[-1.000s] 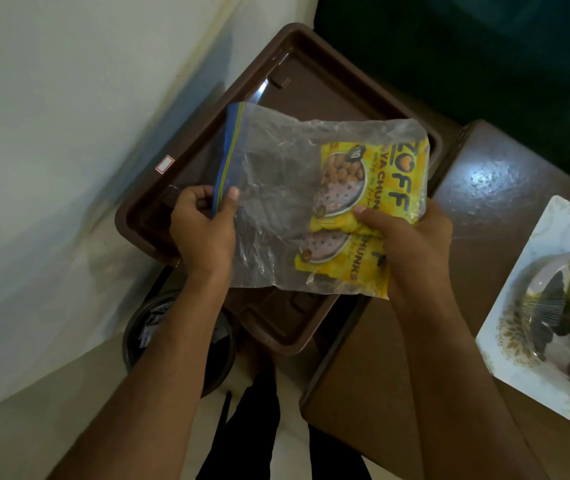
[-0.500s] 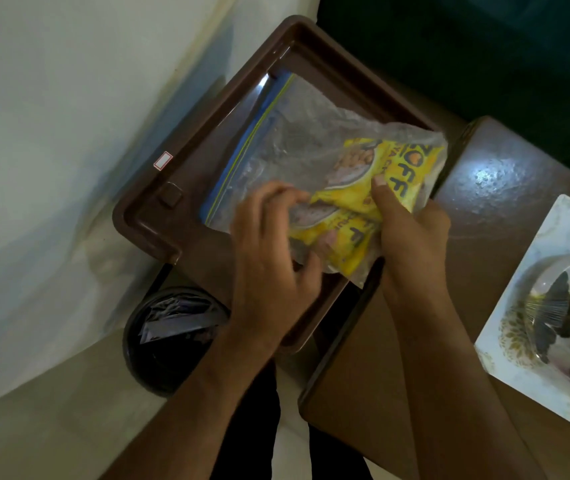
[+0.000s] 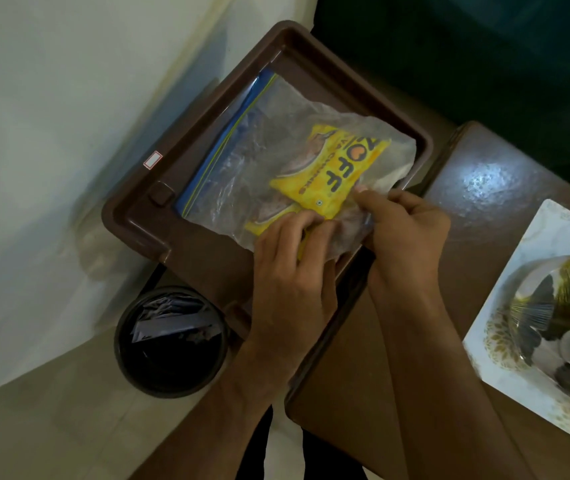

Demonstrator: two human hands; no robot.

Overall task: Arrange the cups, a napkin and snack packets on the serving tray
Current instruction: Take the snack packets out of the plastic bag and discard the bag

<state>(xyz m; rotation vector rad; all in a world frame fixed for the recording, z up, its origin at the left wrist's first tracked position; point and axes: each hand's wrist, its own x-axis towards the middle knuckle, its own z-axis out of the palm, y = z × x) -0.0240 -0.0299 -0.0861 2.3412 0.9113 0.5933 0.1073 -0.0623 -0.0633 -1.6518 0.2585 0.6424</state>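
A clear zip bag (image 3: 252, 157) with a blue seal strip lies inside the brown serving tray (image 3: 314, 57). Inside the bag are yellow snack packets (image 3: 328, 171) printed with dark letters. My left hand (image 3: 290, 268) presses down on the bag's near edge over the lower packet. My right hand (image 3: 404, 233) pinches the bag's near right corner beside the upper packet. Both hands rest at the tray's near right rim. No cups or napkin lie on the tray.
A brown table (image 3: 477, 188) stands to the right, with a white patterned plate (image 3: 553, 233) holding a plastic-wrapped bundle of cups (image 3: 567, 313). A black waste bin (image 3: 172, 341) sits on the floor below the tray. A pale wall fills the left.
The bag has gone from held up in the air to lying flat in the tray. My left hand moved from the bag's sealed left edge to its near edge, close to my right hand.
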